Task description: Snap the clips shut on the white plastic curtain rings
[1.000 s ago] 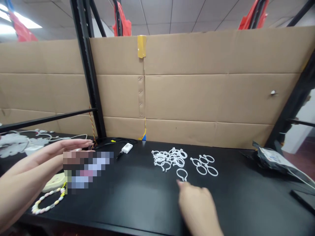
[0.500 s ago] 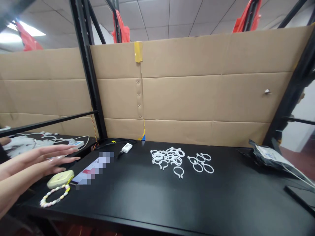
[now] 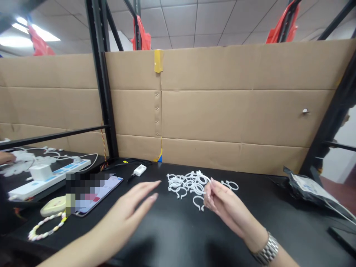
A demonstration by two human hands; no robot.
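My left hand [image 3: 136,205] reaches in from the lower left, fingers stretched out and thumb apart, holding nothing. It is over the black tabletop, left of a pile of white open plastic rings [image 3: 186,183] with small knobbed ends. My right hand [image 3: 222,198], with a metal watch at the wrist, has thumb and fingers pinched together at the pile's right side. A white edge shows at its fingertips; whether it is held or lies behind is unclear. One loose ring [image 3: 198,203] lies by these fingers. Behind the hand, more rings [image 3: 233,185] are partly hidden.
Left lie a phone [image 3: 111,185], a pale yellow case [image 3: 52,206], a beaded loop [image 3: 44,236] and a white adapter [image 3: 139,170]. A power strip [image 3: 59,172] and another person's hand [image 3: 7,157] are farther left. A black plastic bag [image 3: 311,185] lies right. Cardboard [image 3: 208,115] stands behind.
My left hand has moved right from beside the pale yellow case to above the middle of the table. My right hand has come into view at the rings. The view has shifted slightly.
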